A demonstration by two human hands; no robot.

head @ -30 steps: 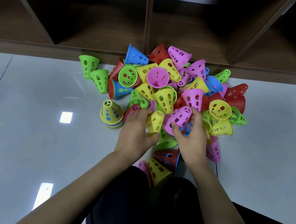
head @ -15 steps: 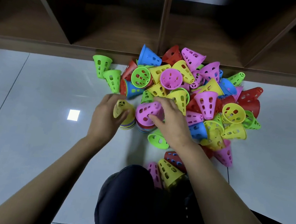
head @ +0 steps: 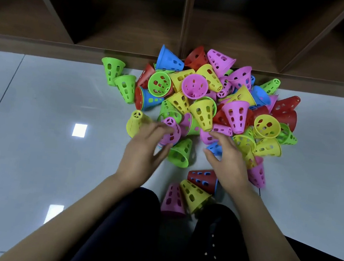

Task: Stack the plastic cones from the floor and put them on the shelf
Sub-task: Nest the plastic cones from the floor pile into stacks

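Note:
A heap of perforated plastic cones [head: 204, 110] in pink, yellow, green, blue and red lies on the floor against the wooden shelf [head: 132, 56]. My left hand [head: 144, 150] reaches with spread, fairly straight fingers to a pink-topped stack [head: 171, 131]. Its index finger touches the stack's left side and its thumb sits below the rim. A yellow-topped stack [head: 133, 123] stands just left of it. My right hand [head: 227, 157] curls over a blue cone [head: 214, 149] at the heap's near edge, thumb on the near side.
Loose cones lie near my knees: a green one [head: 180, 153], a red one over blue [head: 203, 178], a yellow one [head: 194, 195] and a pink one [head: 174, 199]. Two green cones [head: 118, 79] stand left of the heap. The shelf bays behind are dark. Glossy tiles stretch left and right.
My left hand let go of the yellow cone, now on its stack, and shifted right to the pink-topped stack. My right hand left the pink cone and moved right onto a blue cone.

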